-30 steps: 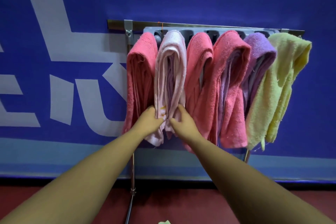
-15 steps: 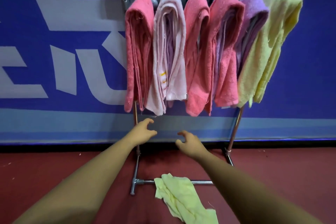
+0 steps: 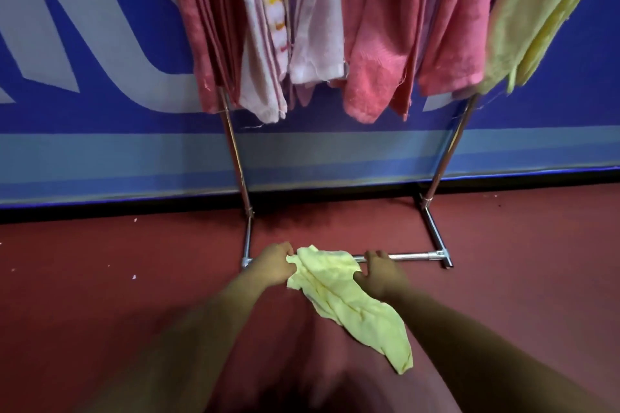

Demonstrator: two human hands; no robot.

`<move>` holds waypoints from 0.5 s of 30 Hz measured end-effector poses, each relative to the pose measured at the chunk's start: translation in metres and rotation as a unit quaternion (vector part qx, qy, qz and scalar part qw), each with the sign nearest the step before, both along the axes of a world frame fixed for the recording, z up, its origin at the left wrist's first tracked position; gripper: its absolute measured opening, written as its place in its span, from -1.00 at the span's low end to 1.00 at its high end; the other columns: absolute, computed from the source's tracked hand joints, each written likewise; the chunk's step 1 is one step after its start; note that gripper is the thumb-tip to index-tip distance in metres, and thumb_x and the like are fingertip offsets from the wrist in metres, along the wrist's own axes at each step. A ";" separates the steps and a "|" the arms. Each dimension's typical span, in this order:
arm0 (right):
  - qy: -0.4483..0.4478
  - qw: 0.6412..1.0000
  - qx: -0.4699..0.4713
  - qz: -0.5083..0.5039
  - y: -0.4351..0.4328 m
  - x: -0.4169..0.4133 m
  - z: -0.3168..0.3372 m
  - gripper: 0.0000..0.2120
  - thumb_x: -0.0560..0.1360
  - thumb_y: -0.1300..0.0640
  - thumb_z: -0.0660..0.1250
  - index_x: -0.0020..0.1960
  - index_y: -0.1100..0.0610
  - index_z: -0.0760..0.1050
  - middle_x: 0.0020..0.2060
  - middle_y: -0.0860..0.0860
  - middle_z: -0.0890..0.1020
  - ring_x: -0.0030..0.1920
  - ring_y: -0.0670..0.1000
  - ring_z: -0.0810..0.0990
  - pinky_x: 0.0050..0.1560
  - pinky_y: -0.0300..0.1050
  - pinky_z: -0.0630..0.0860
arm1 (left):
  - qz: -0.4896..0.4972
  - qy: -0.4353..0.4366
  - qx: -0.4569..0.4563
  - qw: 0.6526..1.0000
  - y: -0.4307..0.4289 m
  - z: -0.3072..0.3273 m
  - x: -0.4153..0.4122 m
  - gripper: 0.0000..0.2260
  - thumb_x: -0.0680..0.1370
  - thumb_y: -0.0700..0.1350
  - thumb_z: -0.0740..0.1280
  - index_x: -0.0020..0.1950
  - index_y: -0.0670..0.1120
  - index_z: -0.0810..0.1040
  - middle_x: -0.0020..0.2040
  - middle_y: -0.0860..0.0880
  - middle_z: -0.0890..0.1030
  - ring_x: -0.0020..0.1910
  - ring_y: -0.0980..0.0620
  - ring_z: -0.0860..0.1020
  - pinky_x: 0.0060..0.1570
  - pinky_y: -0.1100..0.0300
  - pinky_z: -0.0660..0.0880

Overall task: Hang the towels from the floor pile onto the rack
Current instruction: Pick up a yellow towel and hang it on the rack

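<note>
A pale yellow towel (image 3: pixel 349 302) lies crumpled on the red floor, its far end draped over the rack's front base bar (image 3: pixel 409 257). My left hand (image 3: pixel 273 263) is closed on the towel's far left corner. My right hand (image 3: pixel 380 273) rests on the towel's right edge, fingers curled over the cloth beside the bar. Above hang several towels on the rack: dark pink (image 3: pixel 204 27), pale pink (image 3: pixel 295 20), two coral pink (image 3: pixel 379 43) and yellow-green (image 3: pixel 536 20). The rack's top rail is out of view.
The rack's two slanted metal legs (image 3: pixel 235 157) stand against a blue banner wall (image 3: pixel 100 77). Red floor (image 3: pixel 100 295) spreads left and right of the base frame.
My view dropped from the hanging towels to the floor. Both hands came down from under the towels and took hold of the yellow towel at the base bar.
</note>
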State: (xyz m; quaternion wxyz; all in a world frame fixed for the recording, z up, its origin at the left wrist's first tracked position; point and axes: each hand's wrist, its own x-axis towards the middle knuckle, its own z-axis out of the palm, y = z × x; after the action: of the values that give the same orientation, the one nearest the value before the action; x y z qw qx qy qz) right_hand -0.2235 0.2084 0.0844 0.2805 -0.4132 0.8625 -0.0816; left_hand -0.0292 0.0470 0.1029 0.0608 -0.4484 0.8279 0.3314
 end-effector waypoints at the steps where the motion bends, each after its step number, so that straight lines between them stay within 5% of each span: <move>1: -0.003 1.000 0.012 0.004 0.000 -0.002 -0.012 -0.49 0.52 -0.09 0.24 0.35 0.19 0.36 0.29 0.16 0.44 0.26 0.21 0.50 0.27 0.09 0.45 | -0.003 -0.006 0.009 1.000 0.001 -0.017 -0.002 -0.84 0.46 -0.10 0.36 0.02 -0.03 0.52 0.05 -0.10 0.63 -0.03 -0.06 0.60 -0.14 0.17 0.47; 10: -0.036 0.991 0.126 0.014 -0.007 -0.018 -0.139 -0.47 0.51 -0.08 0.26 0.39 0.17 0.31 0.29 0.15 0.43 0.28 0.23 0.48 0.27 0.10 0.45 | -0.023 -0.053 0.065 0.996 0.017 -0.160 -0.035 -0.75 0.52 -0.14 0.30 0.18 -0.15 0.54 0.20 -0.15 0.56 0.15 -0.09 0.53 0.04 0.20 0.41; 15: -0.054 0.988 0.147 0.006 0.005 -0.013 -0.202 -0.50 0.62 0.07 0.17 0.49 0.22 0.16 0.41 0.20 0.34 0.35 0.23 0.44 0.29 0.06 0.40 | -0.040 -0.034 0.093 0.994 0.041 -0.220 -0.045 -0.50 0.53 -0.17 0.30 0.47 -0.06 0.36 0.45 -0.07 0.39 0.36 -0.06 0.43 0.27 0.19 0.37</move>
State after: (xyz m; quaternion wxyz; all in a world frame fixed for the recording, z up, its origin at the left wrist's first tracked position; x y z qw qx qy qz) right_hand -0.2360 0.2133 -0.1177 0.3847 -0.3678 0.8462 0.0262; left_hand -0.0745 0.0879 -0.1167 0.1435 -0.4180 0.8083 0.3891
